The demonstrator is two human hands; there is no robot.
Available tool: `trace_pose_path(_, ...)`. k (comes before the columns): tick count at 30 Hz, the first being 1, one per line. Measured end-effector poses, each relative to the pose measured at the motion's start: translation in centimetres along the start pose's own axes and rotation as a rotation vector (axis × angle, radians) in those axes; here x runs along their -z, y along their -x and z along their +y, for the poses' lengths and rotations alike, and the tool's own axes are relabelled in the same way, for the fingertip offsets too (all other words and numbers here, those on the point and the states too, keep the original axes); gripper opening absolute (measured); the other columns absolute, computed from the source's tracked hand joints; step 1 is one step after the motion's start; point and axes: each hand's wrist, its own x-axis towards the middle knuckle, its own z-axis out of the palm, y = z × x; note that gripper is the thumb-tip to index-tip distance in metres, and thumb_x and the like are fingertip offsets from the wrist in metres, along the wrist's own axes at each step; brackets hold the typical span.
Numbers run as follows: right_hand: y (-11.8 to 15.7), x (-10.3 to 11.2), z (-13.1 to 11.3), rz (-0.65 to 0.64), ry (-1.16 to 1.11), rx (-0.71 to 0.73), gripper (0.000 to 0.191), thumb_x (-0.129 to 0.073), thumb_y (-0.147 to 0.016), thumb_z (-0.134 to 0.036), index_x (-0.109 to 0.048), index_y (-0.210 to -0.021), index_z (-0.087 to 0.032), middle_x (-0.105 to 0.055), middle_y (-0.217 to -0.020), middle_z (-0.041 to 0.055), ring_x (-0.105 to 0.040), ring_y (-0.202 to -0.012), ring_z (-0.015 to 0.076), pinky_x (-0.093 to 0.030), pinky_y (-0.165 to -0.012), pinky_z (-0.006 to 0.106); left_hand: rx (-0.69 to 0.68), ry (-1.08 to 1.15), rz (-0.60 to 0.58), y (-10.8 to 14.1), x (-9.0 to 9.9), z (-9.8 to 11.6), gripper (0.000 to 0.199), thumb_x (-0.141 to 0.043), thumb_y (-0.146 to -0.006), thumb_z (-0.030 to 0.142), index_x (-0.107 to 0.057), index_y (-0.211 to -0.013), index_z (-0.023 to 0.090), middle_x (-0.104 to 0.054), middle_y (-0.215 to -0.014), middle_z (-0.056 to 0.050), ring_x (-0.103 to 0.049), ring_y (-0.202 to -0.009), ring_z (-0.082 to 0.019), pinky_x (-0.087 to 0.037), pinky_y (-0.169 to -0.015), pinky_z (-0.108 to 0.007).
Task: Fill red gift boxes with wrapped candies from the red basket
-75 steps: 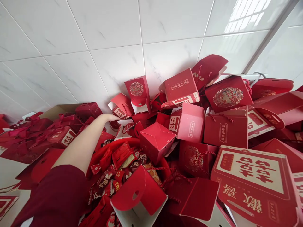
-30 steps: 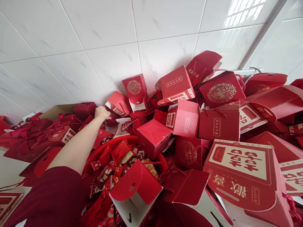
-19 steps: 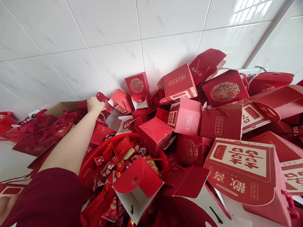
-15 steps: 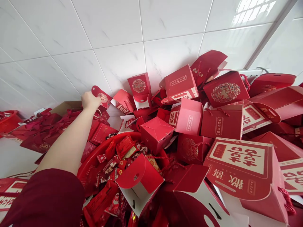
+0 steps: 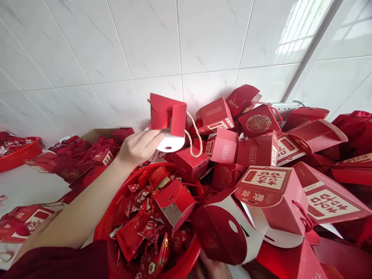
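My left hand (image 5: pixel 138 146) reaches up over the back of a red plastic basket and grips a red candy box (image 5: pixel 165 116) by its lower edge. That box has its lid open, a white inner flap facing me and a cream rope handle (image 5: pixel 194 135) hanging at its right. Beneath my arm, the basket (image 5: pixel 100 228) is full of wrapped candies (image 5: pixel 132 236), with an open red box (image 5: pixel 176 207) lying on top of them. At the bottom edge my right hand (image 5: pixel 215 268) shows only in part, beside the basket; its fingers are hidden and blurred.
Red printed boxes (image 5: pixel 261 186) are heaped to the right, several with open flaps. Tied dark-red boxes (image 5: pixel 78 155) crowd the left, before a second red basket (image 5: pixel 31 153). A white tiled wall (image 5: pixel 157 42) stands behind everything.
My left hand has moved right, from the wall side to above the basket, bringing a red box with it. My right hand has come partly into view at the bottom. The view has shifted.
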Motion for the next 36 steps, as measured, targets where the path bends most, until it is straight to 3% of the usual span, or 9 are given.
trace_pose_path(7,1.6,-2.0,1.6,-0.157,-0.142,-0.042,0.042,-0.049,-0.088,-0.013,-0.067,-0.124,-0.022,-0.078,-0.109,0.012,-0.077,-0.096,0.0294,-0.063,-0.079,0.039,0.053,0.155,0.057,-1.0,3.1,3.6,0.032,-0.053,-0.09,0.005,-0.073,-0.105,0.025,-0.078,-0.118,-0.003,-0.078,-0.088,-0.017,-0.067,-0.073,-0.029)
trace_pose_path(14,1.2,-1.5,1.3,-0.203,-0.189,-0.142,0.03,-0.045,-0.094,-0.015,-0.066,-0.115,-0.019,-0.076,-0.101,0.0111,-0.075,-0.09,0.0272,-0.058,-0.079,0.038,0.254,0.481,0.092,-3.1,3.4,5.5,0.014,-0.058,-0.098,0.02,-0.071,-0.103,0.019,-0.078,-0.108,-0.005,-0.076,-0.093,-0.017,-0.062,-0.079,-0.026)
trace_pose_path(17,1.0,-1.3,1.3,-0.167,-0.17,-0.116,0.026,-0.047,-0.094,-0.014,-0.066,-0.111,-0.02,-0.075,-0.097,0.0089,-0.074,-0.086,0.026,-0.057,-0.076,0.036,0.391,0.642,-0.104,-5.1,2.3,5.9,0.017,-0.058,-0.098,0.024,-0.067,-0.112,0.018,-0.075,-0.103,-0.005,-0.075,-0.083,-0.017,-0.059,-0.079,-0.029)
trace_pose_path(21,1.0,-1.1,1.1,-0.136,-0.148,-0.105,0.023,-0.049,-0.093,-0.012,-0.065,-0.107,-0.02,-0.075,-0.095,0.0072,-0.074,-0.084,0.0245,-0.056,-0.074,0.033,0.502,0.788,-0.503,-7.8,0.5,6.0,0.059,-0.064,-0.092,0.021,-0.045,-0.147,0.028,-0.072,-0.122,-0.007,-0.071,-0.069,-0.015,-0.057,-0.076,-0.031)
trace_pose_path(25,1.0,-0.9,1.0,-0.12,-0.139,-0.106,0.021,-0.049,-0.093,-0.011,-0.064,-0.104,-0.02,-0.074,-0.093,0.0068,-0.073,-0.084,0.0236,-0.055,-0.074,0.032,0.57,0.928,-0.44,-9.0,0.0,6.1,0.069,-0.065,-0.089,0.023,-0.037,-0.152,0.031,-0.053,-0.153,-0.011,-0.067,-0.067,-0.01,-0.059,-0.082,-0.033)
trace_pose_path(28,1.0,-0.8,1.0,-0.107,-0.13,-0.092,0.019,-0.048,-0.094,-0.012,-0.064,-0.102,-0.02,-0.073,-0.09,0.0065,-0.072,-0.08,0.023,-0.055,-0.072,0.032,0.562,0.802,-0.323,-8.1,2.1,6.3,0.06,-0.067,-0.087,0.024,-0.049,-0.145,0.027,-0.055,-0.148,-0.009,-0.068,-0.075,-0.012,-0.058,-0.087,-0.037)
trace_pose_path(30,1.1,-0.9,1.2,-0.095,-0.129,-0.073,0.018,-0.048,-0.094,-0.013,-0.063,-0.1,-0.02,-0.072,-0.088,0.0063,-0.072,-0.079,0.0226,-0.055,-0.071,0.031,0.582,0.804,-0.364,-6.7,4.2,6.6,0.043,-0.065,-0.089,0.028,-0.06,-0.132,0.023,-0.062,-0.138,-0.007,-0.068,-0.081,-0.014,-0.057,-0.086,-0.036)
trace_pose_path(32,1.3,-1.0,1.3,-0.08,-0.133,-0.045,0.017,-0.048,-0.094,-0.014,-0.062,-0.098,-0.021,-0.071,-0.087,0.0061,-0.071,-0.078,0.0221,-0.055,-0.07,0.031,0.592,0.88,-0.539,-4.9,6.4,7.1,0.038,-0.064,-0.09,0.037,-0.063,-0.126,0.023,-0.067,-0.132,-0.007,-0.07,-0.093,-0.018,-0.057,-0.086,-0.035)
trace_pose_path(36,1.5,-0.5,0.3,-0.042,-0.16,0.058,0.016,-0.046,-0.094,-0.013,-0.06,-0.096,-0.022,-0.069,-0.083,0.0047,-0.069,-0.074,0.02,-0.055,-0.069,0.03,0.562,0.888,-0.952,-1.4,9.0,8.4,0.074,-0.072,-0.081,0.052,-0.052,-0.147,0.026,-0.056,-0.152,-0.01,-0.062,-0.129,-0.029,-0.054,-0.1,-0.036)
